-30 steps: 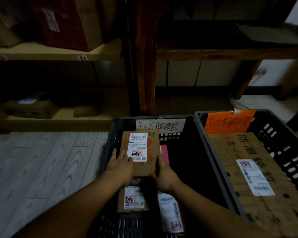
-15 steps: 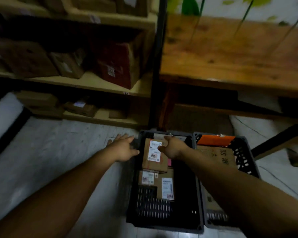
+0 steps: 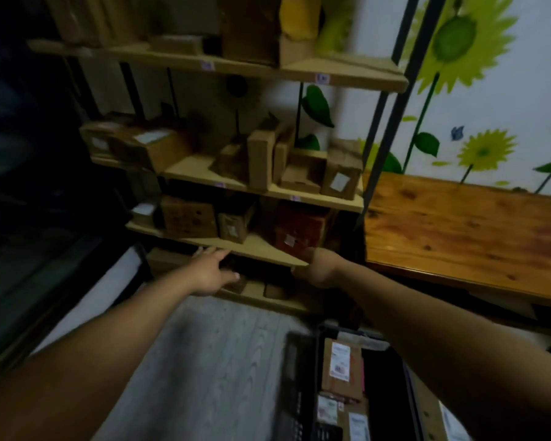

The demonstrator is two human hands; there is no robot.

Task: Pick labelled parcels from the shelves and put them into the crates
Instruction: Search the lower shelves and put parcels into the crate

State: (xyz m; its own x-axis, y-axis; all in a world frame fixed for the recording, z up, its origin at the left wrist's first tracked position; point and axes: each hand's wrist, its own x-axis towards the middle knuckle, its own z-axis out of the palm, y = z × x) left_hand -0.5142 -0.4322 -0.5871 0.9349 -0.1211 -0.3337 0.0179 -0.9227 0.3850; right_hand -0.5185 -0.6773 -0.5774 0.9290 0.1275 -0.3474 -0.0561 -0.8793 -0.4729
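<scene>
Both my arms stretch toward the shelf unit (image 3: 341,202). My left hand (image 3: 209,270) is flat with straight fingers, empty, in front of the second-lowest shelf board. My right hand (image 3: 317,265) hangs loosely curled and empty just below a red box (image 3: 299,232) on that shelf. A brown box (image 3: 188,218) and a small labelled parcel (image 3: 234,226) stand to the red box's left. At the bottom, the black crate (image 3: 295,386) holds a labelled cardboard parcel (image 3: 342,366) and several smaller ones.
The shelf above carries several cardboard parcels (image 3: 341,176). A wooden table (image 3: 465,230) stands right of the shelves, against a wall with sunflower stickers. A second crate's edge (image 3: 427,409) lies under my right arm. Grey plank floor (image 3: 210,361) spreads between me and the shelves.
Both hands let go of the labelled parcel, which now lies in the black crate. My view lifted from the crates to the shelves, and both hands rose toward the lower shelf.
</scene>
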